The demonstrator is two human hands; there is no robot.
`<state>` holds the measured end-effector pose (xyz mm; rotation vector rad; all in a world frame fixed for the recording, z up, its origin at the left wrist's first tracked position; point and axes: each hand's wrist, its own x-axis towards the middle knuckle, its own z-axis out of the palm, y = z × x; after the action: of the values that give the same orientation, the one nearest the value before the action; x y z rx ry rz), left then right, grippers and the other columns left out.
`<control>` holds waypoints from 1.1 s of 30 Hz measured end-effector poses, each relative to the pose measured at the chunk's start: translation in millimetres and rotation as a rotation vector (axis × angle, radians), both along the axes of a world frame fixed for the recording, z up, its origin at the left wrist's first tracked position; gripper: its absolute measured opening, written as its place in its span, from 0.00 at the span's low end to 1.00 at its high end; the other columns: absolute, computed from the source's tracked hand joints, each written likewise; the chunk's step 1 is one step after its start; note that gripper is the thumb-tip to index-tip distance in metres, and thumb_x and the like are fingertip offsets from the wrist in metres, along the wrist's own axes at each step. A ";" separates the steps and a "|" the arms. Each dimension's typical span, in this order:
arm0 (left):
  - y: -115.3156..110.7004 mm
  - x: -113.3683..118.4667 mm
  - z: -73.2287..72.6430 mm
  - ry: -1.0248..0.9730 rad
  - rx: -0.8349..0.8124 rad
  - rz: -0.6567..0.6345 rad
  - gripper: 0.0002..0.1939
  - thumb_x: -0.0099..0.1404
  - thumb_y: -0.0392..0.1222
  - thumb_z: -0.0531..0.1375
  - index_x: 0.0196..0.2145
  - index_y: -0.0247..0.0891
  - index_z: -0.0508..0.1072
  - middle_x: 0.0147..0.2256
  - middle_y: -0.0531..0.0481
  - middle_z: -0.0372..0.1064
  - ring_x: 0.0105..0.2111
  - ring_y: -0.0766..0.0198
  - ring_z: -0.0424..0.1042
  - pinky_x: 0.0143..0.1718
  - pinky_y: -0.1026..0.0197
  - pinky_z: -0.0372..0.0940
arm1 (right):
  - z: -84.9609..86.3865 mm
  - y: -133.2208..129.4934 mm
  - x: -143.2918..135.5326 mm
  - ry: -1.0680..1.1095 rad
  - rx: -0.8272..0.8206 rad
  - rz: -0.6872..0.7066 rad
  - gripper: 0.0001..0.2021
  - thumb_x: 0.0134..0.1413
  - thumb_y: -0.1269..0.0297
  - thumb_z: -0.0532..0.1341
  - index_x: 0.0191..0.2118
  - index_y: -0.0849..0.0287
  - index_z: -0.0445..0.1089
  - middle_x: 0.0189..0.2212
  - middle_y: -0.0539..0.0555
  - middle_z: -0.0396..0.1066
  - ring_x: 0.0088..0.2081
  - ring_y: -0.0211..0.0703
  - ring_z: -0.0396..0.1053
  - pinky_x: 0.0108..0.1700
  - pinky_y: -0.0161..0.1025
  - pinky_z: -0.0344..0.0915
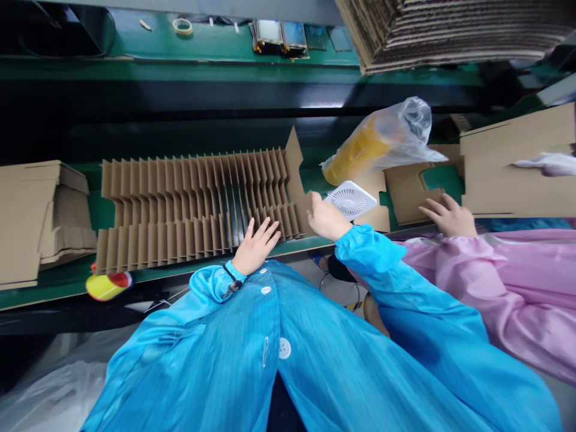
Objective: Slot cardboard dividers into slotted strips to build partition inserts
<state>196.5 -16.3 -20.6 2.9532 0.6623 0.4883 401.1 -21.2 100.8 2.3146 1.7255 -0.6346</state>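
A slotted cardboard partition (168, 240) with many upright dividers stands on the green bench. My left hand (256, 246) rests over its right part, fingers spread on the divider tops; a black strap circles that wrist. At the partition's right end stands a taller cardboard end panel (296, 174). My right hand (329, 219) is at this panel's edge with its fingers curled against it; the fingertips are partly hidden. Just beyond that hand lies a small white square fan (351, 200).
A plastic bag with yellow tape rolls (366, 141) lies behind the fan. At right are cardboard pieces (517, 165) and a co-worker's hand (452, 217) in a pink sleeve. Folded cardboard (27, 222) lies left. Stacked cardboard (450, 30) and small glass panels (281, 37) sit on the shelf.
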 end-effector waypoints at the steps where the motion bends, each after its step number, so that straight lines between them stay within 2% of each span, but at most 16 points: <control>1: 0.0 -0.2 -0.1 0.002 0.007 0.000 0.18 0.69 0.32 0.51 0.55 0.33 0.67 0.61 0.38 0.58 0.62 0.44 0.54 0.60 0.31 0.51 | 0.4 0.6 0.4 0.001 -0.008 -0.001 0.27 0.58 0.70 0.48 0.62 0.77 0.46 0.40 0.73 0.73 0.40 0.57 0.73 0.40 0.44 0.64; 8: 0.5 -1.4 -2.9 0.007 -0.019 0.000 0.18 0.69 0.32 0.51 0.56 0.33 0.66 0.61 0.38 0.57 0.64 0.45 0.51 0.61 0.31 0.49 | 10.0 9.9 6.4 0.010 -0.025 0.004 0.26 0.57 0.71 0.51 0.60 0.77 0.50 0.40 0.71 0.74 0.39 0.54 0.73 0.40 0.41 0.63; 15: 0.2 0.2 0.4 0.015 -0.040 0.005 0.19 0.69 0.32 0.51 0.56 0.33 0.66 0.61 0.37 0.56 0.64 0.45 0.52 0.61 0.30 0.49 | -15.6 -2.2 0.0 -0.025 -0.066 0.002 0.27 0.60 0.67 0.48 0.62 0.75 0.46 0.42 0.73 0.73 0.43 0.58 0.73 0.42 0.46 0.64; 18: 0.5 0.0 0.0 0.016 -0.056 0.005 0.19 0.69 0.31 0.51 0.57 0.34 0.66 0.62 0.38 0.56 0.64 0.45 0.50 0.62 0.31 0.47 | -18.5 -3.9 -2.3 -0.042 -0.083 0.015 0.26 0.60 0.67 0.47 0.62 0.74 0.46 0.42 0.74 0.73 0.44 0.59 0.73 0.42 0.47 0.65; 26: -0.1 -0.5 -1.3 0.021 -0.018 0.002 0.18 0.69 0.33 0.51 0.56 0.34 0.66 0.61 0.38 0.57 0.63 0.44 0.52 0.61 0.30 0.49 | 0.3 8.9 3.9 -0.020 -0.103 0.020 0.24 0.58 0.69 0.50 0.59 0.73 0.52 0.43 0.74 0.72 0.45 0.59 0.72 0.44 0.46 0.65; 33: -1.3 -2.1 0.1 0.017 -0.018 -0.015 0.19 0.69 0.30 0.50 0.56 0.34 0.66 0.61 0.36 0.57 0.64 0.45 0.51 0.61 0.29 0.48 | 15.7 9.0 1.9 -0.061 -0.080 -0.002 0.24 0.59 0.69 0.49 0.60 0.74 0.52 0.45 0.74 0.71 0.47 0.60 0.71 0.44 0.46 0.64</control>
<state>194.3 -17.6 -20.4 2.9460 0.6422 0.4544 403.0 -12.1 116.5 2.2583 1.6411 -0.6154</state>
